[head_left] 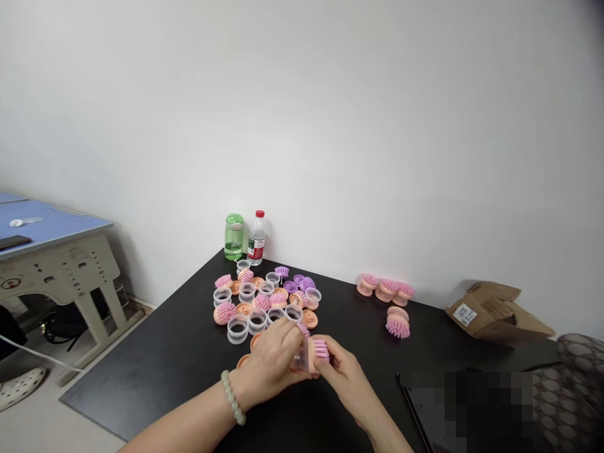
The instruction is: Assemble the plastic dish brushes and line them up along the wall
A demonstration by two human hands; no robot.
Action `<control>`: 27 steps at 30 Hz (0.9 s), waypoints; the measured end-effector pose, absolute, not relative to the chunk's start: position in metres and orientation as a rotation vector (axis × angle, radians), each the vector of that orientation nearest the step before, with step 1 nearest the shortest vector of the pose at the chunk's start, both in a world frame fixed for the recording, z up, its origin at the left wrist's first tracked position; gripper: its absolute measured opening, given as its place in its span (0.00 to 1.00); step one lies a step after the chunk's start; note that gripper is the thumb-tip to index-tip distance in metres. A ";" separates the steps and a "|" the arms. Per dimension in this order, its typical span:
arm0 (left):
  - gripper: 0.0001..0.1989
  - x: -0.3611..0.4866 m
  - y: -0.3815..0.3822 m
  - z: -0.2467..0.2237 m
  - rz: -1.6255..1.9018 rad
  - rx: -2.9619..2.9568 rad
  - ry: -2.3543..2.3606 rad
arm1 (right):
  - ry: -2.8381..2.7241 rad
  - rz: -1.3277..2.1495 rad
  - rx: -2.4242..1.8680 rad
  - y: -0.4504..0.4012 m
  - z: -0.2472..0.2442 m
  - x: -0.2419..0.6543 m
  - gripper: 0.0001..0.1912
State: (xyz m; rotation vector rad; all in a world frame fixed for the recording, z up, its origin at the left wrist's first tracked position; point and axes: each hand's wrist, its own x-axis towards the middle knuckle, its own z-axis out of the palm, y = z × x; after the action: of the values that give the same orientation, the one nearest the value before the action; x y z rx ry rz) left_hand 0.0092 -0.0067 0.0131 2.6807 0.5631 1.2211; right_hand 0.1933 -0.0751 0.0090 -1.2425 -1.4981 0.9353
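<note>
My left hand [271, 355], with a beaded bracelet at the wrist, grips a clear plastic ring [301, 360]. Against the ring's right side sits a peach brush head with pink bristles [321, 350], tilted sideways, and my right hand [346, 374] has its fingers wrapped round it. The two parts touch; whether they are locked together I cannot tell. Just beyond my hands lie several loose clear rings [238, 329], pink brush heads [224, 313] and orange discs [310, 319]. Some purple bristle heads [307, 284] lie at the back of this group.
Three peach-and-pink brushes [385, 290] stand by the wall, with another brush [398, 322] in front. A green bottle [233, 237] and a red-capped water bottle [257, 239] stand in the back corner of the black table [165, 371]. A brown paper bag [500, 313] lies right.
</note>
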 end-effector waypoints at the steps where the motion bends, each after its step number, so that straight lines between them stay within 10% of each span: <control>1: 0.16 0.010 -0.007 0.012 1.239 2.693 0.550 | -1.530 0.937 -1.233 -0.076 0.011 0.194 0.22; 6: 0.14 0.010 -0.006 0.010 1.218 2.681 0.576 | -1.522 0.986 -1.138 -0.080 0.014 0.193 0.37; 11: 0.11 0.010 -0.007 0.012 1.194 2.736 0.518 | -1.556 0.813 -1.298 -0.079 0.014 0.190 0.21; 27: 0.13 0.012 -0.004 0.010 1.125 2.704 0.590 | -1.626 0.759 -1.144 -0.080 0.021 0.198 0.27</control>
State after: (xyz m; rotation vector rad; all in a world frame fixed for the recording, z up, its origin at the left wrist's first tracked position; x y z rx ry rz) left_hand 0.0123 -0.0045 0.0100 2.7044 0.5896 1.1248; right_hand 0.1977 -0.0798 0.0206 -1.1436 -1.6255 0.7588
